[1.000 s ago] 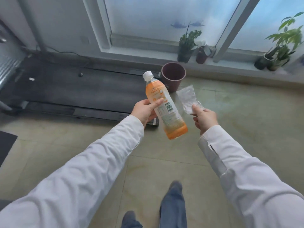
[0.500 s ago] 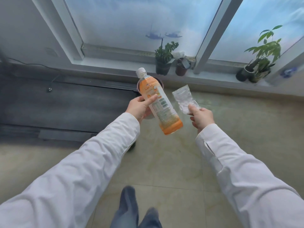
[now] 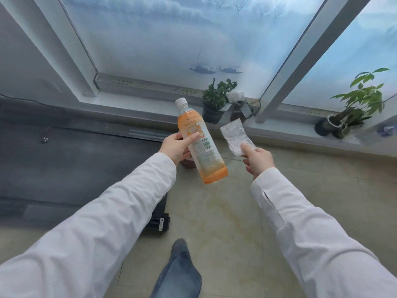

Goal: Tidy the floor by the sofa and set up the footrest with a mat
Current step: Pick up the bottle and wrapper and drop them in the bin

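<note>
A tall window (image 3: 161,39) with frosted, bluish glass and pale metal frames is filling the far side of the room, and a light sill (image 3: 133,102) is running along its foot. Below the window, a floor (image 3: 225,222) of glossy beige tiles is spreading toward the camera, and a flat, dark treadmill (image 3: 64,160) is lying on it down and left of the window. Two white sleeves are reaching forward over the tiles, with a leg in blue jeans (image 3: 178,274) showing between them. On the sill under the window, a leafy plant (image 3: 356,106) in a round dark pot is standing at the right end, and a smaller potted plant (image 3: 217,100) is standing near the middle post. In front of the window, the left hand (image 3: 176,147) is wrapping its fingers around a tilted plastic bottle (image 3: 199,143) with an orange label and a white cap. Just right of it, the right hand (image 3: 257,160) is pinching a crumpled, clear wrapper (image 3: 234,136) between thumb and fingers. Both items are being held above the floor.
</note>
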The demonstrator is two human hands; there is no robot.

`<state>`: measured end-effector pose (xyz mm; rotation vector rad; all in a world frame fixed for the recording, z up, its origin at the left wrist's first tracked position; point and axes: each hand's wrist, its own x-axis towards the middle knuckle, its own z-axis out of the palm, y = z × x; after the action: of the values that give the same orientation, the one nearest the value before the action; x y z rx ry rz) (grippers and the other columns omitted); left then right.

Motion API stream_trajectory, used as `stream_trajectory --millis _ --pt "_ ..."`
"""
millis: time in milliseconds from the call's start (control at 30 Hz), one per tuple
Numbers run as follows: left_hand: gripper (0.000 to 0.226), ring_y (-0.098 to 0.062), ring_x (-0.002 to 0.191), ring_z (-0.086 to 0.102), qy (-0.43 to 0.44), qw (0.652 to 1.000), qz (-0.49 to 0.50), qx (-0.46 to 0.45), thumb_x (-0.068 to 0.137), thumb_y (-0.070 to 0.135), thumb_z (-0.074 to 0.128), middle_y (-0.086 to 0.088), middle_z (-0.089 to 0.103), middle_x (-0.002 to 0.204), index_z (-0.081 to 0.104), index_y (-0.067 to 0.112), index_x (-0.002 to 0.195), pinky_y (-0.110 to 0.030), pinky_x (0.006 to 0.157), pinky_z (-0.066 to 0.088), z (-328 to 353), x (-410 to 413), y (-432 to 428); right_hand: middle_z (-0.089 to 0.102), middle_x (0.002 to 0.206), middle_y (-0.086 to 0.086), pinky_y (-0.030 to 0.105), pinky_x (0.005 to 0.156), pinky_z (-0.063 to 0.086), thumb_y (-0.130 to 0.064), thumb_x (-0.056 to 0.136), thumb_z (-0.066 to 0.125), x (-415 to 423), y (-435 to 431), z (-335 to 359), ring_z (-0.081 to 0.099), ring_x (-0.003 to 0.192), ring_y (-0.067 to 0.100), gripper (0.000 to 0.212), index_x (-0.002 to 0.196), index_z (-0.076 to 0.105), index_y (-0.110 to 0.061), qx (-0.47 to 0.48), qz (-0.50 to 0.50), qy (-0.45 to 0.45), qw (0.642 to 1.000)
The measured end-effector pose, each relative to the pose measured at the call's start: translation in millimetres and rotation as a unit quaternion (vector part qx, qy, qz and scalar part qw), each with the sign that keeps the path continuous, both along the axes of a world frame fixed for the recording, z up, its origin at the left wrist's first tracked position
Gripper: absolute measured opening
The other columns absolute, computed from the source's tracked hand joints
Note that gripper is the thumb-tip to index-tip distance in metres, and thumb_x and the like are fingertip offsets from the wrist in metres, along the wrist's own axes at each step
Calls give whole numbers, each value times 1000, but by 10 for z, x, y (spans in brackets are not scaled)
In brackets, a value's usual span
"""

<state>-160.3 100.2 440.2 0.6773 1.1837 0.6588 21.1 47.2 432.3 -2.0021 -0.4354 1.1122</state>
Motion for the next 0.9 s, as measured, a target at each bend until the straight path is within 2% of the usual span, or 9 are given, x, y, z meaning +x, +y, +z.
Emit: stream_trajectory --millis 33,100,167,300,400,500,667,767,900 --pt "29 -13 82 64 -2 1000 5 -9 86 17 61 -5 67 96 55 9 113 -15 45 52 -5 11 126 49 79 8 22 54 32 -26 85 58 10 110 9 38 55 12 16 81 57 -10 -5 -4 -2 1000" --pt "34 -14 86 64 -5 1000 14 -19 86 18 62 -6 67 100 55 7 117 -17 48 53 2 36 360 48 73 6 21 54 32 -25 86 58 52 333 -1 37 55 12 35 104 62 5 -4 -3 5 1000" --pt "40 -17 94 65 3 1000 16 -18 84 19 64 -9 66 111 55 6 121 -20 64 53 -2 61 534 47 70 4 21 53 32 -25 86 58 93 508 2 38 55 12 46 113 57 12 -7 3 9 1000" --pt "45 -22 110 62 17 999 30 -16 82 21 66 -11 66 120 55 5 123 -26 85 48 -94 82 881 47 78 7 16 42 29 -25 87 58 157 886 -55 34 52 11 16 93 52 -11 2 28 27 999" --pt "41 -24 114 61 24 999 41 -19 82 22 67 -12 65 122 57 7 119 -29 92 46 -219 75 1109 39 65 1 11 32 25 -23 88 57 201 1161 -173 30 50 12 14 84 52 -11 0 46 50 998" --pt "46 -24 116 60 35 997 58 -27 82 22 67 -12 65 124 55 6 123 -30 95 46 -412 101 1364 39 61 -1 11 30 26 -24 88 57 252 1499 -368 32 49 9 26 65 50 -15 -14 67 57 996" --pt "45 -15 93 63 40 992 107 -54 83 18 65 -12 64 120 54 3 125 -19 73 49 -986 274 1820 45 61 0 11 35 29 -26 89 56 416 2129 -895 38 47 7 21 74 60 -12 -46 118 52 991" --pt "41 -20 101 64 72 986 129 -83 82 20 67 -13 66 121 57 6 119 -24 81 50 -1458 426 2026 43 58 0 9 32 28 -25 89 56 593 2404 -1291 38 37 2 19 88 60 -7 -67 144 53 986" --pt "42 -22 108 64 101 979 132 -120 78 25 71 -11 67 119 58 11 115 -31 92 49 -2047 581 2170 42 57 -2 11 39 30 -26 89 55 805 2664 -1774 38 46 7 23 75 54 -8 -106 193 26 975"
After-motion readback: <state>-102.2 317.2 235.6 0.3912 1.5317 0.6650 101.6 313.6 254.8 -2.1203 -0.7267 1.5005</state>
